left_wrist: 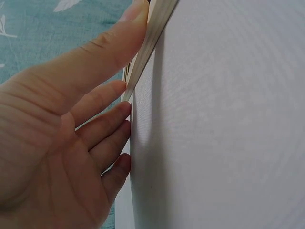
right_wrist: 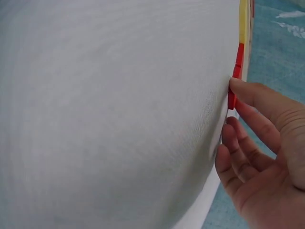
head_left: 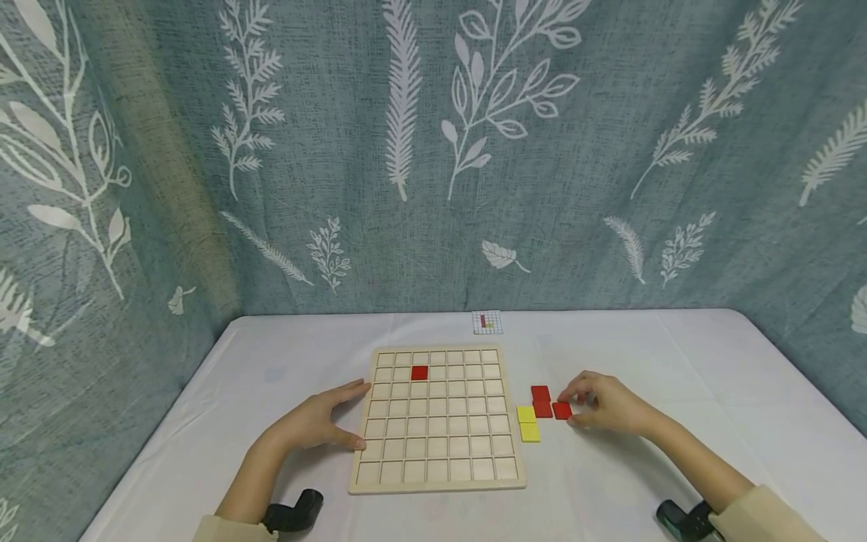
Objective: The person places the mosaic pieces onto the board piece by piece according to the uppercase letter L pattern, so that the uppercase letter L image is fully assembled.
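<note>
A wooden grid board [head_left: 436,421] lies on the white table, one red tile [head_left: 419,373] in a cell of its second row from the back. The left hand [head_left: 308,421] rests with spread, fairly straight fingers against the board's left edge; in the left wrist view the thumb and fingers of that hand [left_wrist: 71,114] touch the wooden rim [left_wrist: 145,52]. Right of the board, the right hand [head_left: 612,405] pinches a red tile [head_left: 562,411] between thumb and finger. The right wrist view shows the hand [right_wrist: 267,152] with the red tile [right_wrist: 231,99] at its fingertips.
Two red tiles [head_left: 541,401] and two yellow tiles [head_left: 528,424] lie between the board and the right hand. A small printed grid card [head_left: 487,323] is behind the board. A patterned blue-green curtain [head_left: 420,150] hangs along the table's back edge.
</note>
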`<move>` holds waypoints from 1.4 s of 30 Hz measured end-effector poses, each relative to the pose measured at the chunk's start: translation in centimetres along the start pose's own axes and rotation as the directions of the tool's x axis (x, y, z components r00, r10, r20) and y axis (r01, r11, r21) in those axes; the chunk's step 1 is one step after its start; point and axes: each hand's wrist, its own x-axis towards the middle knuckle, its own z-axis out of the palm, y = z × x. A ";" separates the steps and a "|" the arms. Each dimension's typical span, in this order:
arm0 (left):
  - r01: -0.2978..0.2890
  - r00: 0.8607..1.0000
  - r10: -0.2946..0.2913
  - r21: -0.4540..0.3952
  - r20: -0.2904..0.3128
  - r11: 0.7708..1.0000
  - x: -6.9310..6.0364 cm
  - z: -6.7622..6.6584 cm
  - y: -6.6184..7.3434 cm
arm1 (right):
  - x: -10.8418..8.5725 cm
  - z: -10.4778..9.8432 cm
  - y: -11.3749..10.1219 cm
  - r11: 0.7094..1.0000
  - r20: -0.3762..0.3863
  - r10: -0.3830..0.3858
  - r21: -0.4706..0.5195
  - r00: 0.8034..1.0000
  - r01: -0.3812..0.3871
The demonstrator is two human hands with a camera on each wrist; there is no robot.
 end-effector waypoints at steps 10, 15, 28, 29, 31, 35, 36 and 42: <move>0.000 1.000 0.000 -0.001 -0.002 1.000 0.1 0.0 0.0 | -0.1 -0.4 -0.1 0.998 0.053 0.036 0.042 0.998 -0.039; -0.004 1.000 0.004 -0.003 -0.004 1.000 0.0 0.0 0.1 | -0.2 -0.6 -0.2 0.995 0.087 0.055 0.075 0.995 -0.062; 0.017 1.000 -0.017 -0.006 -0.006 1.000 0.1 0.0 0.1 | -0.6 -1.2 0.0 0.989 0.095 0.077 0.121 0.992 -0.088; 0.015 1.000 -0.015 -0.007 -0.007 1.000 0.1 0.0 0.0 | -0.7 -1.3 0.0 0.989 0.089 0.072 0.125 0.993 -0.083; 0.011 1.000 -0.011 -0.008 -0.008 1.000 0.1 0.0 0.0 | -0.7 -1.5 0.0 0.989 0.080 0.068 0.129 0.995 -0.077; 0.007 1.000 -0.007 -0.006 -0.010 1.000 0.0 0.0 0.0 | -0.8 -1.6 -0.1 0.986 0.078 0.063 0.147 0.995 -0.074; 0.013 1.000 -0.013 -0.008 -0.010 1.000 0.1 0.1 0.0 | -0.9 -1.6 -0.2 0.985 0.080 0.064 0.152 0.995 -0.076; 0.020 1.000 -0.020 -0.005 -0.010 1.000 0.2 0.1 -0.1 | -0.9 -1.5 -0.4 0.983 0.086 0.058 0.171 0.995 -0.072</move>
